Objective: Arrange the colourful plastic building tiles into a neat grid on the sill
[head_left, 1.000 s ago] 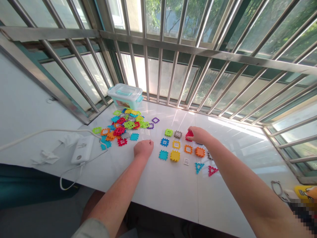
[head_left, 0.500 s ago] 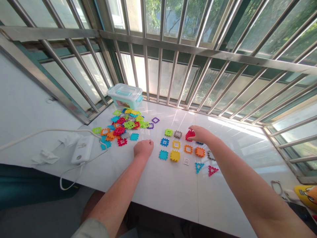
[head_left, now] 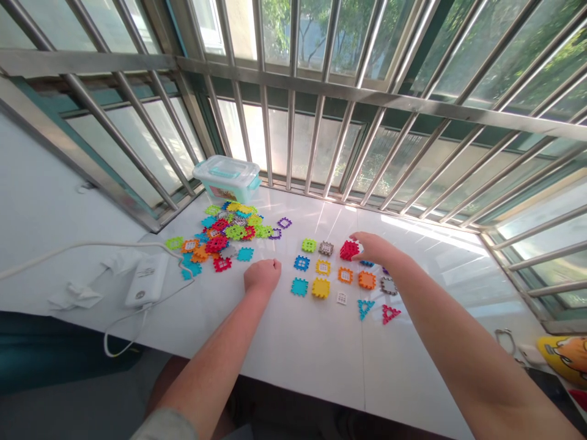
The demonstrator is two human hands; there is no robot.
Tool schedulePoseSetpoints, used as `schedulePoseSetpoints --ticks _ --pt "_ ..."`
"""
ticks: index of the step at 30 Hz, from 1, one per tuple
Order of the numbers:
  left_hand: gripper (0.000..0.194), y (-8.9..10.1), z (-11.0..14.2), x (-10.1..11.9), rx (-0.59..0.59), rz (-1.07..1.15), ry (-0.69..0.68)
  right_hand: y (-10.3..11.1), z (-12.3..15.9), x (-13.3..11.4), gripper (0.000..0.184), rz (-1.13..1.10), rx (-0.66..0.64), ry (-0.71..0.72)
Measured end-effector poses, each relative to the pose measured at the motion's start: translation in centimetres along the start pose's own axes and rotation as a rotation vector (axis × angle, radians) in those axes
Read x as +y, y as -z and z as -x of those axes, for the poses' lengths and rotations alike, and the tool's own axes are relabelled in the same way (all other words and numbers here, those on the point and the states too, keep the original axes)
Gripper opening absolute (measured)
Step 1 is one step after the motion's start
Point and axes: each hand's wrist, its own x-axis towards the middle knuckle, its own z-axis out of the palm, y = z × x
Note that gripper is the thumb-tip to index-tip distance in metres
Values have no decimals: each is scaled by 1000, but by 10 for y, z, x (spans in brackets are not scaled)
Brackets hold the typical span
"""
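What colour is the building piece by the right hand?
Red: the plastic building piece at the right hand, best in the head view.

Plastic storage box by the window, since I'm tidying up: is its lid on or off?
On: the clear lid sits squarely on the teal storage box.

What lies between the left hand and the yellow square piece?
In the head view, a teal square plastic piece lies between the left hand and the yellow square piece.

The right hand (head_left: 373,247) partly hides a blue plastic tile (head_left: 365,263).
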Motion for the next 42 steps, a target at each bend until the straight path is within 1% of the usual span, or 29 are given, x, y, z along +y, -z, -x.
schedulePoseSetpoints --ticks 3,9,17,20,23,25,29,31,33,35,38,39,40,41,42 --pt "58 0 0 0 3 1 -2 -5 -2 -2 70 26 17 4" --pt "58 0 1 1 7 1 5 -12 -7 1 71 16 18 -4" --pt "58 0 1 1 10 -3 3 -23 -13 3 60 30 -4 -25" --pt "58 0 1 1 5 -7 9 -17 -9 3 68 -2 -4 -28" --pt "58 1 2 1 2 -2 7 -4 -2 6 79 -52 1 -37" --pt "58 3 2 2 3 3 4 7 3 9 83 -73 0 -40" --pt "57 4 3 2 4 3 3 20 6 9 84 -43 -8 -33" --pt "57 3 2 2 2 0 2 22 6 5 82 -13 -19 -35" --pt "57 1 1 1 4 -3 2 22 9 -1 79 13 -1 -50" --pt "57 -1 1 1 12 -4 4 21 18 -9 69 24 78 -73" --pt "57 -3 0 0 14 -7 -1 14 49 -28 42 -35 278 -78" --pt "57 -3 0 0 7 -8 -2 8 63 -37 34 -78 343 -74" --pt "57 -2 0 0 -1 -8 -1 -1 79 -47 30 -120 386 -81" --pt "56 -2 0 0 -8 -8 0 -13 96 -58 31 -152 415 -101" --pt "56 -1 0 0 -13 -7 2 -27 114 -70 33 -174 417 -112"
